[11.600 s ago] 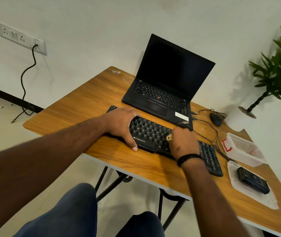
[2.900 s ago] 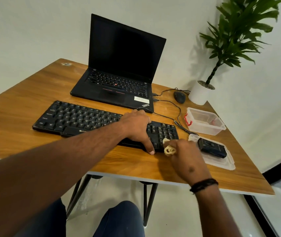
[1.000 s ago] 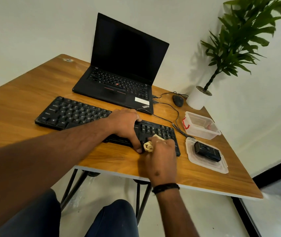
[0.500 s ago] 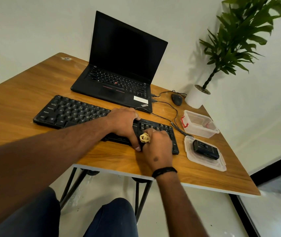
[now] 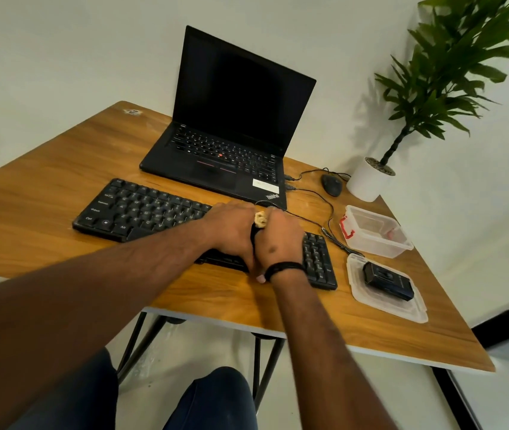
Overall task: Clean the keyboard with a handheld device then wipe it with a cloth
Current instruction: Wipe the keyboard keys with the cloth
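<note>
A black keyboard [image 5: 141,209] lies across the wooden desk [image 5: 45,193]. My left hand [image 5: 231,231] lies over its right-middle part, fingers at the back edge and thumb hooked on the front edge, holding it. My right hand [image 5: 279,240] is pressed against the left one and grips a small bunched beige cloth [image 5: 259,219], which pokes out near the keyboard's back edge. The number pad shows to the right of my hands. The black handheld device [image 5: 388,280] lies on a clear plastic lid [image 5: 414,311] at the right.
An open black laptop [image 5: 231,144] stands behind the keyboard. A clear tub [image 5: 374,234] with a red clip, a black mouse [image 5: 331,184] with cables, and a potted plant [image 5: 371,181] occupy the right back corner. The desk's front edge is close to my knees.
My right hand with the cloth has slid from the keyboard's front edge toward its back edge, close against my left hand. The left hand stays on the keyboard.
</note>
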A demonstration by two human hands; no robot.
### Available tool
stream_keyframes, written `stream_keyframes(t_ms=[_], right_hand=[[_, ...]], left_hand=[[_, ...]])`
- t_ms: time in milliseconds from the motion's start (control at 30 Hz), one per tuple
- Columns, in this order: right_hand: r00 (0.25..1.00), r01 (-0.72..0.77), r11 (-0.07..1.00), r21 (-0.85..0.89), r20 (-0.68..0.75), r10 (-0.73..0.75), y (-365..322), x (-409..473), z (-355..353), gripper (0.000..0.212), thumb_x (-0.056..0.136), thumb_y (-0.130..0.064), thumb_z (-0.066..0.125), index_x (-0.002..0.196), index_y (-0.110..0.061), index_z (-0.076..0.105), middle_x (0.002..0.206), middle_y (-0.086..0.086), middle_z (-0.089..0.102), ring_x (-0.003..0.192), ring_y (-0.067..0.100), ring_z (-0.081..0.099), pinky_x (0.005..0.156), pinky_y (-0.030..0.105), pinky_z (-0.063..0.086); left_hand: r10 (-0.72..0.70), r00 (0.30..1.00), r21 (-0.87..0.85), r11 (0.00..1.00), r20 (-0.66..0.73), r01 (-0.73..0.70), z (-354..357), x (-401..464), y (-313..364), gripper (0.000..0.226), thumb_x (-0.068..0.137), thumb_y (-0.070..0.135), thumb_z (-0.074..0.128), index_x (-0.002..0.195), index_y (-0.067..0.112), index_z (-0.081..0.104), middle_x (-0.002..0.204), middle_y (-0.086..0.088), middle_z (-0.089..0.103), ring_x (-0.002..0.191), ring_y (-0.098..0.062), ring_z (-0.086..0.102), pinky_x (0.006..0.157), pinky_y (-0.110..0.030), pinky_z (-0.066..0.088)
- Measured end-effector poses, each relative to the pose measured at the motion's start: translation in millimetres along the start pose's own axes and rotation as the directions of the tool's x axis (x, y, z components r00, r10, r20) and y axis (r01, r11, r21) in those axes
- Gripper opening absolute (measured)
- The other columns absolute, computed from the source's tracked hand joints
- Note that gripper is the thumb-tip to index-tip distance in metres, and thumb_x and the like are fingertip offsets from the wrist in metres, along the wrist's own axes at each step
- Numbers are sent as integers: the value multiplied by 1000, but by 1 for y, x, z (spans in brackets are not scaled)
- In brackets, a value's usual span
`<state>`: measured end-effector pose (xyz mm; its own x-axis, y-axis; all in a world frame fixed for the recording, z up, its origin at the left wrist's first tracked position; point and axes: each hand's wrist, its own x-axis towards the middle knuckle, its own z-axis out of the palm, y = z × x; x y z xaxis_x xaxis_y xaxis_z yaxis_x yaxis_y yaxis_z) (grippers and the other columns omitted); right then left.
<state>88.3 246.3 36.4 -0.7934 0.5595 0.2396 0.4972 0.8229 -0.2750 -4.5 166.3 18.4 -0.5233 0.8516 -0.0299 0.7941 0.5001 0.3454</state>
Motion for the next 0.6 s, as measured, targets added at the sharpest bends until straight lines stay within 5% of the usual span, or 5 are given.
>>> stream_keyframes(t_ms=[133,267,400,600], right_hand=[[996,78,997,0,38,-78,7,1,-4,15,88,-3,53,88,-15,61,92,8,69,88,28,63,70,33,46],[980,156,969,-192,154,-127,41,5,-23,21,91,-8,57,110,-16,64,106,10,68,99,29,63,81,38,54],[990,69,989,-129,134,-52,52,18,-29,25,89,-1,54,106,-13,67,104,12,69,100,31,62,79,36,51],[991,104,993,59,83,-109,10,3,-9,16,89,-2,55,85,-15,65,87,6,67,85,25,62,74,37,52]], left_hand=[[9,1000,-19,1000,-17,-9,1,-2,-3,115,23,90,74,119,30,58,110,12,58,102,-14,54,94,-38,48],[5,1000,-6,1000,23,-5,-5,-6,1,128,35,85,81,142,23,50,131,8,56,118,-17,52,102,-38,45],[-2,999,-14,1000,37,2,-5,-9,4,132,36,83,83,147,21,47,142,5,53,128,-19,49,107,-39,42],[-20,999,-33,999,28,21,-7,-7,4,110,30,82,85,121,26,58,115,9,61,107,-16,56,95,-39,49]])
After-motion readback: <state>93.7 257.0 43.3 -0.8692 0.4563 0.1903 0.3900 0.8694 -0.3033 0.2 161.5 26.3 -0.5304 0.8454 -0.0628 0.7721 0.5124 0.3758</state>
